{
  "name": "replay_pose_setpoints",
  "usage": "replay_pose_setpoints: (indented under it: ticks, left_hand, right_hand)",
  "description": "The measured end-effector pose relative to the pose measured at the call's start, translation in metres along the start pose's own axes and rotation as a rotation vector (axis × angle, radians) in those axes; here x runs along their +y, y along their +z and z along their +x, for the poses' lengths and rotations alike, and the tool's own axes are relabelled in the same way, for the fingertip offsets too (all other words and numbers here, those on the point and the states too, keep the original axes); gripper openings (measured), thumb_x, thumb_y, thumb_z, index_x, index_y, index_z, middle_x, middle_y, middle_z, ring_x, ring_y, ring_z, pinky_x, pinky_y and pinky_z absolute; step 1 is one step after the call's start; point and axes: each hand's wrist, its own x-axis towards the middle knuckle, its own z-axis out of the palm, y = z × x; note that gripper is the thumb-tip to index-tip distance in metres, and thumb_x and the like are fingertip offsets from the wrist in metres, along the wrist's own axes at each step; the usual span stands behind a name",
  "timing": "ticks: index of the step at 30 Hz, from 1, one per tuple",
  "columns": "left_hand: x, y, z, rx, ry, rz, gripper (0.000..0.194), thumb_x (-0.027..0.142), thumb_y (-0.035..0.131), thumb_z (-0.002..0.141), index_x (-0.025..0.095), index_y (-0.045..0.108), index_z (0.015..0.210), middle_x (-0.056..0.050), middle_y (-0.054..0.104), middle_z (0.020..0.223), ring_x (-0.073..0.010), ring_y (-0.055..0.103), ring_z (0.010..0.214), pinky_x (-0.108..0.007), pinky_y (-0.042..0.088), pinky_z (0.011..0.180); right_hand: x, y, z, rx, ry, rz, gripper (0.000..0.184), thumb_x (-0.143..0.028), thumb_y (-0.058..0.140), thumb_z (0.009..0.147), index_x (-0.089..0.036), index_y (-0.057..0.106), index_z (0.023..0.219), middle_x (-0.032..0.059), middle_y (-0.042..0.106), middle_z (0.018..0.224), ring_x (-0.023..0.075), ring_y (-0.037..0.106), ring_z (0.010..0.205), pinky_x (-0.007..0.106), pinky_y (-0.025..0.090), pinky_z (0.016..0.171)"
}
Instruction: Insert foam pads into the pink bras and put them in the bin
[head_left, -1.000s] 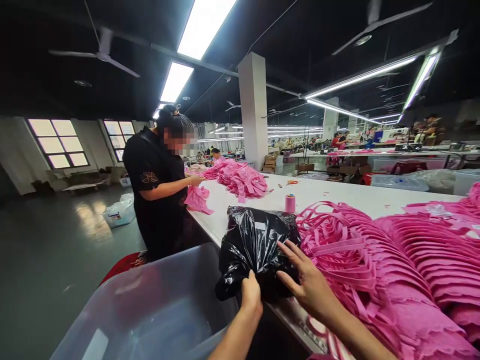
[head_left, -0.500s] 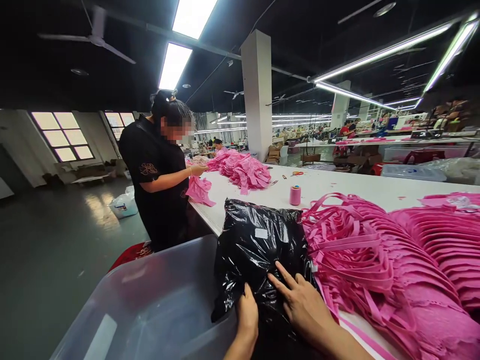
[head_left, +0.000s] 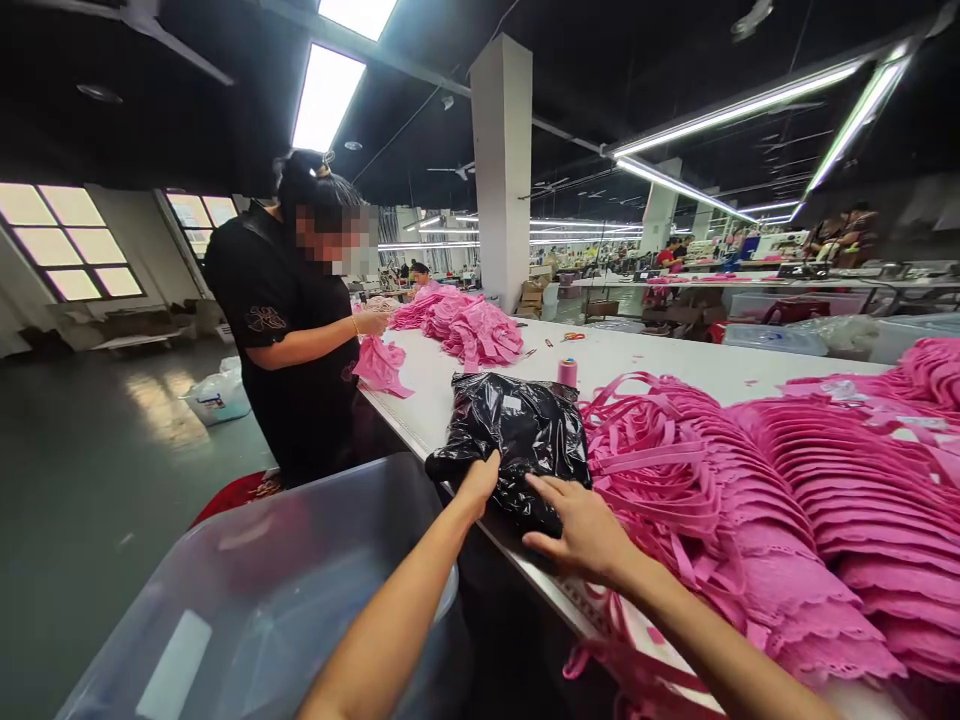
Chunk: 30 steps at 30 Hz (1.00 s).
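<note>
A shiny black plastic bag (head_left: 517, 435), stuffed and lumpy, lies on the white table (head_left: 660, 365) near its front edge. My left hand (head_left: 478, 482) grips the bag's near left corner, fingers closed into the plastic. My right hand (head_left: 581, 525) rests on the bag's near right side with its fingers stretched flat. Directly right of the bag a big heap of pink straps and lace pieces (head_left: 757, 470) covers the table.
A large clear plastic tub (head_left: 247, 600) stands on the floor below my arms. A person in black (head_left: 289, 320) works at the table's left edge with pink fabric (head_left: 382, 365). Behind the bag stand a pink thread spool (head_left: 567, 372), another pink pile (head_left: 469, 325) and a white pillar (head_left: 501, 170).
My arms have stretched out and the black bag now lies flatter and farther onto the table. The view has pulled back and shifted left.
</note>
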Motion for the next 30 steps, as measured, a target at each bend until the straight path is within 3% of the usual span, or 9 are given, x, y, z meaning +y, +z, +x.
replay_pose_setpoints:
  ticks: [3,4,10,15,18,21,24,26,30]
  left_hand:
    - [0.001,-0.012,-0.025,-0.122,-0.001,-0.088,0.049,0.052,0.041,0.085,0.012,0.068,0.088,-0.013,0.070,0.091,-0.0240,0.064,0.092,-0.037,0.047,0.087]
    - [-0.001,-0.019,-0.035,-0.146,-0.001,-0.108,0.051,0.053,0.038,0.086,0.012,0.068,0.091,-0.012,0.070,0.091,-0.0226,0.064,0.089,-0.036,0.049,0.085]
    - [-0.011,-0.050,-0.087,-0.093,0.031,0.197,0.033,0.042,0.060,0.076,0.012,0.069,0.082,-0.009,0.067,0.077,-0.0195,0.062,0.066,-0.030,0.051,0.057]
    - [0.000,-0.043,-0.092,-0.146,0.408,0.547,0.020,0.026,0.057,0.078,0.019,0.072,0.089,-0.007,0.070,0.087,-0.0222,0.062,0.079,-0.033,0.050,0.074]
    - [-0.009,-0.034,-0.089,-0.277,0.648,0.685,0.020,0.021,0.053,0.079,0.021,0.072,0.087,-0.008,0.069,0.095,-0.0242,0.061,0.090,-0.036,0.045,0.087]
    - [-0.026,-0.031,-0.092,-0.410,0.762,0.722,0.021,0.021,0.054,0.079,0.020,0.070,0.092,-0.011,0.067,0.100,-0.0273,0.056,0.102,-0.041,0.039,0.096]
    - [-0.027,-0.025,-0.089,-0.434,0.624,0.607,0.017,0.018,0.060,0.074,0.020,0.070,0.088,-0.012,0.067,0.090,-0.0286,0.058,0.099,-0.042,0.037,0.099]
    - [-0.013,-0.015,-0.077,-0.346,0.505,0.494,0.012,0.016,0.061,0.074,0.019,0.069,0.081,-0.011,0.067,0.086,-0.0278,0.058,0.098,-0.040,0.036,0.100]
    - [0.019,0.015,-0.031,-0.165,0.377,0.369,0.010,0.018,0.060,0.080,0.014,0.066,0.073,-0.010,0.064,0.087,-0.0264,0.057,0.100,-0.038,0.039,0.096]
  right_hand:
    - [-0.004,-0.004,-0.010,-0.041,0.078,-0.047,0.016,-0.018,0.060,0.070,-0.023,0.071,0.081,0.0064,0.070,0.079,0.0238,0.062,0.080,0.032,0.041,0.076]
    - [-0.004,-0.007,-0.009,-0.022,0.117,-0.039,0.015,-0.016,0.055,0.074,-0.021,0.069,0.075,0.0061,0.069,0.073,0.0218,0.063,0.075,0.030,0.041,0.072]
    - [-0.006,-0.036,0.013,0.114,0.137,0.056,0.034,-0.028,0.031,0.090,-0.015,0.061,0.097,0.0073,0.067,0.086,0.0177,0.061,0.074,0.026,0.043,0.066]
    - [-0.019,-0.012,-0.001,0.041,0.037,0.068,0.024,-0.019,0.065,0.063,-0.021,0.065,0.087,0.0042,0.067,0.093,0.0201,0.060,0.084,0.026,0.042,0.072]
    - [-0.012,0.004,-0.006,0.076,0.120,0.042,0.012,-0.011,0.055,0.065,-0.018,0.065,0.067,0.0055,0.066,0.070,0.0201,0.060,0.071,0.027,0.041,0.065]
    - [-0.001,-0.011,0.005,0.193,0.191,0.061,0.020,-0.014,0.045,0.073,-0.015,0.065,0.073,0.0040,0.065,0.066,0.0167,0.058,0.064,0.025,0.040,0.060]
    - [0.002,-0.047,0.022,0.294,0.194,0.113,0.027,-0.022,0.040,0.078,-0.014,0.065,0.081,0.0024,0.065,0.069,0.0147,0.057,0.062,0.023,0.040,0.057]
    - [-0.001,-0.065,0.030,0.329,0.176,0.144,0.028,-0.024,0.040,0.078,-0.014,0.066,0.085,0.0022,0.066,0.071,0.0140,0.057,0.063,0.022,0.040,0.057]
    - [-0.007,-0.071,0.031,0.318,0.153,0.162,0.024,-0.022,0.048,0.074,-0.014,0.069,0.081,0.0016,0.066,0.069,0.0136,0.057,0.062,0.022,0.041,0.058]
